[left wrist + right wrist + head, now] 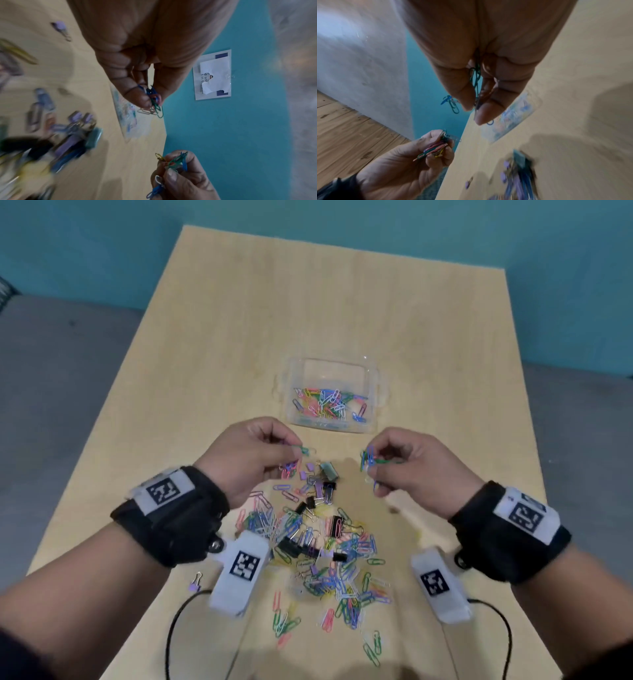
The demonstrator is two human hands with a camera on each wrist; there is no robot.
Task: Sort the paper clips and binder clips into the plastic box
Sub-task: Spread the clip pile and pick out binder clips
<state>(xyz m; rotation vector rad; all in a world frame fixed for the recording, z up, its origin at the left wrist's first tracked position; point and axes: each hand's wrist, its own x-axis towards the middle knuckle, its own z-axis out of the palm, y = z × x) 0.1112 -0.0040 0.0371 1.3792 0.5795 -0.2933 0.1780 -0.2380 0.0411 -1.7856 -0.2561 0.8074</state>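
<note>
A clear plastic box [371,378] stands mid-table with several coloured paper clips [329,404] lying in it. In front of it spreads a loose pile of paper clips [342,580] mixed with black and purple binder clips [325,487]. My left hand [298,451] hovers above the pile's far left and pinches a bunch of coloured paper clips [154,100]. My right hand [371,470] hovers above the pile's far right and grips a bunch of green and blue paper clips [368,460]. In the right wrist view green clips [476,81] run between thumb and fingers.
The wooden table [239,337] stands against a teal wall [102,241]; grey floor lies on both sides. A lone purple binder clip [195,583] sits at the front left. Black cables [174,625] trail from the wrist cameras over the table's front edge.
</note>
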